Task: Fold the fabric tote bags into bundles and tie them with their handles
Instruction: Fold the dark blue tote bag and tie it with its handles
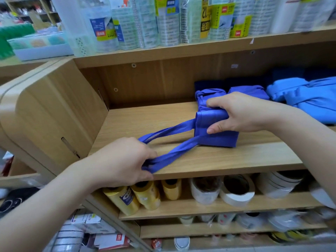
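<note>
A purple-blue tote bag [218, 137] lies folded into a compact bundle on the wooden shelf [181, 160]. My right hand [241, 113] grips the bundle's upper left part, thumb in front and fingers over the top. The bag's two long handles [172, 137] stretch left and toward me from the bundle. My left hand [125, 160] holds their looped ends at the shelf's front edge, fingers curled round them. Behind the bundle sits a tied purple-blue bundle [209, 93], with another [249, 91] beside it.
Lighter blue tote bags [305, 99] lie heaped at the shelf's right. Dark blue fabric [287, 74] sits at the back. Tape rolls [236, 190] and yellow rolls [141, 195] fill the shelf below. Wrapped packs [163, 20] stand on the shelf above. A wooden side panel [54, 110] bounds the left.
</note>
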Demonstrator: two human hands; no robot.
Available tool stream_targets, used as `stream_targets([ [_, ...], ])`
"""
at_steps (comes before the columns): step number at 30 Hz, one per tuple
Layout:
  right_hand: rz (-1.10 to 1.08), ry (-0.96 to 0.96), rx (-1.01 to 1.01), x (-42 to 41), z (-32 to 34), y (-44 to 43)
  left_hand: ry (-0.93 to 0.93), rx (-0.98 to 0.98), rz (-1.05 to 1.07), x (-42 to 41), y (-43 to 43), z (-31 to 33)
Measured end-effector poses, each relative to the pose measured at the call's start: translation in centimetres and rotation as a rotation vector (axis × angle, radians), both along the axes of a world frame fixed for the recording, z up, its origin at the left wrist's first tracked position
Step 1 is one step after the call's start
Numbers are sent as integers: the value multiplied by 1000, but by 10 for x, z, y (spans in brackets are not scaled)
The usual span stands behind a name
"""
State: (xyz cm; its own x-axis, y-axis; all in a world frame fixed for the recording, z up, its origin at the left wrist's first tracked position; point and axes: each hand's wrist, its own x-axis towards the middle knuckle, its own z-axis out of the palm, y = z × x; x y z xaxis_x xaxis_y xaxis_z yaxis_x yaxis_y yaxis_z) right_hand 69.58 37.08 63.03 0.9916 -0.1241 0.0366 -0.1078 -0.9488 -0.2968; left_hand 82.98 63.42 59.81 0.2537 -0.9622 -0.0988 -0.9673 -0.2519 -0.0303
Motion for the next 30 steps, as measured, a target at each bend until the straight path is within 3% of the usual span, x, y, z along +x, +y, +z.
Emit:
stream_targets([
  [5, -11, 39, -5, 5, -1, 1, 763, -115, -56, -3, 10, 28],
  [9, -10, 67, -53, 8, 1, 9, 1155, -297, -203, 0, 5, 39],
  [14, 32, -19, -166, 0, 10, 28, 1802, -543, -239, 12, -11, 23],
  [22, 132, -150, -573, -2, -4, 46, 2277, -681, -354, 12, -32, 10],
  [25, 116, -163, -542, 3, -3, 54, 2268, -709, -415, 0, -42, 12],
  [28, 122, -339, -454, 9, -9, 48, 2345, -765, -382, 1, -40, 6],
  [30, 111, -213, -377, 13, -5, 44, 2338, -778, -281, 5, -33, -1],
])
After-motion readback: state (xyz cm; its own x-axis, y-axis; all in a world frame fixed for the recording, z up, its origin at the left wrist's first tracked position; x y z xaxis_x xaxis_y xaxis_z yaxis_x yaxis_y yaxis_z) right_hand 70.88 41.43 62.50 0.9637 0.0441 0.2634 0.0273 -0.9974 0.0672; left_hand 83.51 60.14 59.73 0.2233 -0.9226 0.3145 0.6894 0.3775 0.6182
